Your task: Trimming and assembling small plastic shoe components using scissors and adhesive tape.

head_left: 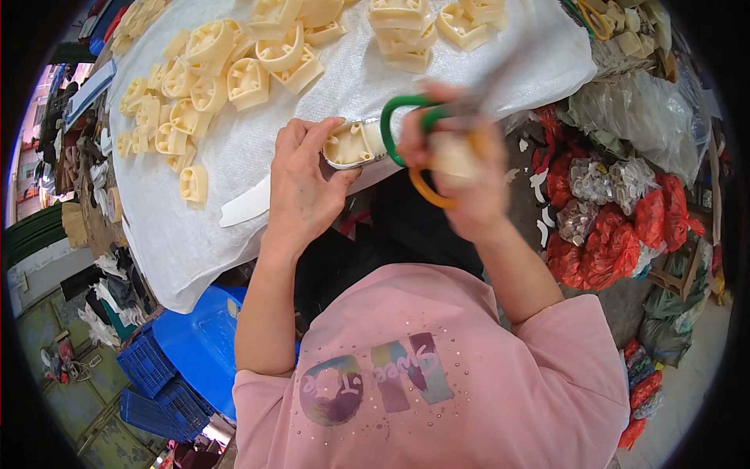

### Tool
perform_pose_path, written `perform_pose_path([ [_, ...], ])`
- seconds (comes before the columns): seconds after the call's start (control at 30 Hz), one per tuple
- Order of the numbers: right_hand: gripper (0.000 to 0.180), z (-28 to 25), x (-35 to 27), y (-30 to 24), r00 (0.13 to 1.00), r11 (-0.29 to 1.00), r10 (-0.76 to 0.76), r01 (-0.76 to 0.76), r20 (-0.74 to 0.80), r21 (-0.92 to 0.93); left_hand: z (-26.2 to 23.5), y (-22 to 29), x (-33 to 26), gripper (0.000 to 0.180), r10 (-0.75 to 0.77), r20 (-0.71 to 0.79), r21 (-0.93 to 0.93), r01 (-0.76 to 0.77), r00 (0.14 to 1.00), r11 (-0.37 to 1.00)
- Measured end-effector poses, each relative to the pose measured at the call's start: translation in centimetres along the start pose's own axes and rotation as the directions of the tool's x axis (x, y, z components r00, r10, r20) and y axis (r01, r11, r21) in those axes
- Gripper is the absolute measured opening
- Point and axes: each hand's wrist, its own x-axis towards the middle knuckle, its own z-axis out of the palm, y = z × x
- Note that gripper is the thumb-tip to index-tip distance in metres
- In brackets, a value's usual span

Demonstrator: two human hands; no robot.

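Left hand (301,184) is closed around a cream plastic part (349,144), pinching it w/ thumb below and fingers over the top, right at the near edge of the tabletop (180,234), which is covered in white woven sheeting. The part seems to sit in a thin shiny metal ring or band; can't tell if that's part of it or a separate piece.

Right hand (461,168) is gripped shut on scissors (418,125) w/ a green loop handle and an orange one, held just beside the part, green loop nearly touching it. The hand is motion-blurred, so the blades are hard to make out; something pale shows inside the palm, prob. a scrap or another piece, can't say.

Handling, as I judge it: the part looks like a light, rigid moulded thing w/ thin ribs and walls. Stiff enough to pinch hard, not slippery, but thin edges could snap or nick under the blades. Best held by the solid outer body, fingers kept off the side facing the scissors.

More cream parts (211,74) lie scattered and stacked across the sheeting, well apart from the hands. A white flat strip (246,205) lies near the left wrist. Far right pile is cut off by the rim; bags in red netting (617,227) sit on the floor, contents unclear.
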Motion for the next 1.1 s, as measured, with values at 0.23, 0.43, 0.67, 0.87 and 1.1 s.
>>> perform_pose_path([
  [0.23, 0.040, -0.2, 1.0, -0.7, 0.996, 0.987, 0.073, -0.078, -0.043, -0.138, 0.2, -0.4, 0.2, 0.050, 0.024, -0.008, -0.024, -0.024, 1.000, 0.999],
  [0.43, 0.042, -0.2, 1.8, 0.1, 0.995, 0.994, 0.090, -0.092, -0.040, -0.056, -0.1, -0.3, -0.1, 0.051, 0.056, -0.017, -0.013, -0.056, 0.998, 0.998],
  [0.67, 0.051, 0.0, 2.9, -2.6, 0.995, 0.814, 0.040, -0.086, -0.093, -0.575, -1.1, -0.3, -0.1, 0.054, -0.021, 0.045, -0.160, 0.028, 0.999, 0.987],
  [0.87, 0.055, 0.3, 4.3, -2.1, 0.993, 0.210, 0.070, 0.083, 0.100, -0.974, -3.8, -2.0, -3.6, 0.060, -0.124, 0.022, -0.818, 0.089, 0.992, 0.568],
  [1.1, 0.050, 0.6, 5.3, 0.4, 0.931, -0.175, 0.221, 0.330, 0.289, -0.928, -5.9, -4.4, -8.6, 0.057, -0.215, -0.082, -0.876, 0.032, 0.973, 0.481],
])
